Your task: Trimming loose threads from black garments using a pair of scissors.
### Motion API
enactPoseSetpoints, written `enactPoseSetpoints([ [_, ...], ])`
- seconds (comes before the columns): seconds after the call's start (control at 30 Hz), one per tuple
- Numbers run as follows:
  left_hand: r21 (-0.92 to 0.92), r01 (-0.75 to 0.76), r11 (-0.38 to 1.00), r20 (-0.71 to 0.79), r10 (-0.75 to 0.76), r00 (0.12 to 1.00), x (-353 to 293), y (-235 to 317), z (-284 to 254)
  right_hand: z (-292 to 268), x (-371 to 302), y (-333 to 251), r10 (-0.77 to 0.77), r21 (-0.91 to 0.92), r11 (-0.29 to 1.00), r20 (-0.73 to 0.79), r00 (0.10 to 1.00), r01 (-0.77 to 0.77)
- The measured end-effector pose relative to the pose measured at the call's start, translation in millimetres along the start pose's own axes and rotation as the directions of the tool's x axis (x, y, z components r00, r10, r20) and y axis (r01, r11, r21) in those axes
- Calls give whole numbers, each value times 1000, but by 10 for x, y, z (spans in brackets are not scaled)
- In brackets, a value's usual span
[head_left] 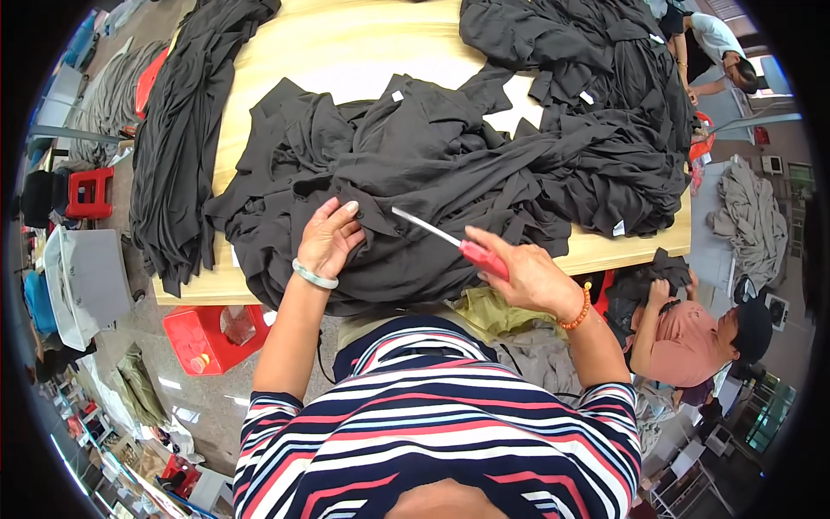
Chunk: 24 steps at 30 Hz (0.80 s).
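Note:
A heap of dark grey-black garments (406,130) spreads over the near part of the table. My left hand (331,238), with a pale bangle at its wrist, pinches an edge of the dark cloth between thumb and fingers. In my right hand (529,275), which has an orange bead bracelet at the wrist, is a red-handled tool with a thin straight metal shaft (424,227). Its tip points up and left, over the cloth, a short way right of my left hand. I cannot tell whether the tip touches the fabric. The tool's exact kind is unclear.
The pale wooden table (346,35) also bears a long dark garment pile (186,147) at left and another pile (579,43) at far right. Below its front edge stands a red stool (203,337). Co-workers (692,342) are at the right, one close by.

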<state>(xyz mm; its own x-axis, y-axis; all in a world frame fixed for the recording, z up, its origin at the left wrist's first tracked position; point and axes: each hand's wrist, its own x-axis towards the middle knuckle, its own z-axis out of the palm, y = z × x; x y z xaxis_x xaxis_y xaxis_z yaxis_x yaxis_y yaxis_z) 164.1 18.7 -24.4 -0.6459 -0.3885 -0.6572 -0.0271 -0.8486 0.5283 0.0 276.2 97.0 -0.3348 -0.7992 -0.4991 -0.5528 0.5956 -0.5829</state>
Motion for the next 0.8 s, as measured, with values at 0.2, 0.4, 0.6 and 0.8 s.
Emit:
enactPoseSetpoints([
  [0.2,142,-176,974,75,167,983,170,-363,-94,-1,-58,-83,-101,-127,986,66,993,109],
  [0.4,-172,-102,980,195,136,971,256,-313,-266,-29,242,-213,-154,-235,958,54,987,163],
  [0.6,-307,-19,952,205,86,975,216,-261,-310,-16,-57,-10,-85,-240,964,145,986,118],
  [0.8,-299,16,954,157,33,987,375,-256,-421,-55,-107,-123,-74,-220,972,69,995,88],
])
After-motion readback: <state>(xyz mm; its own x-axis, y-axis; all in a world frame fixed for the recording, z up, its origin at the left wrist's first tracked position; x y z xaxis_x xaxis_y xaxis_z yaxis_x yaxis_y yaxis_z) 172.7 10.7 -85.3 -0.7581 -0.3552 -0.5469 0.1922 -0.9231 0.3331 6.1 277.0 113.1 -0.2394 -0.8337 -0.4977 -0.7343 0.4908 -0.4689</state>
